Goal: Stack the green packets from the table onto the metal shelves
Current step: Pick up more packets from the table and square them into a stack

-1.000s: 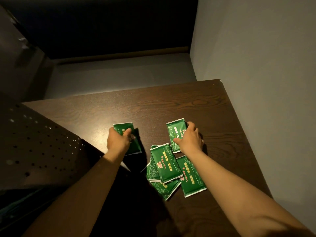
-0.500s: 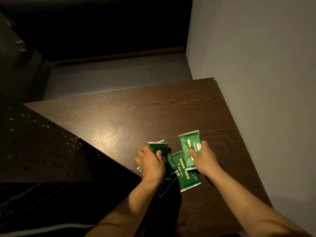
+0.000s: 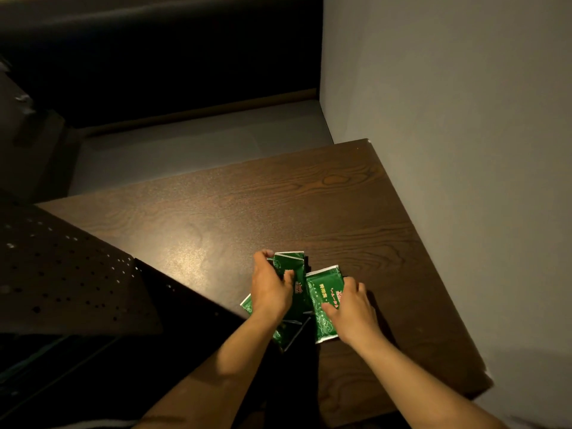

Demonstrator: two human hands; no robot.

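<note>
Several green packets lie bunched together on the dark wooden table (image 3: 247, 209), near its front edge. My left hand (image 3: 270, 289) grips a green packet (image 3: 292, 267) from the left, fingers curled round its edge. My right hand (image 3: 351, 308) holds another green packet (image 3: 323, 297) just to the right, thumb on its printed face. More packets (image 3: 247, 305) poke out below my left wrist, partly hidden. The perforated metal shelf (image 3: 62, 274) stands at the left, dark and close.
A grey wall (image 3: 464, 150) runs along the table's right side. Beyond the table's far edge lies grey floor (image 3: 201, 140) and a dark area. The shelf's lower levels at bottom left are in deep shadow.
Both hands have drawn the packets together. My left hand carried its packet rightward from the table's middle to the pile, and my right hand pulled its packet nearer; the two hands now sit side by side.
</note>
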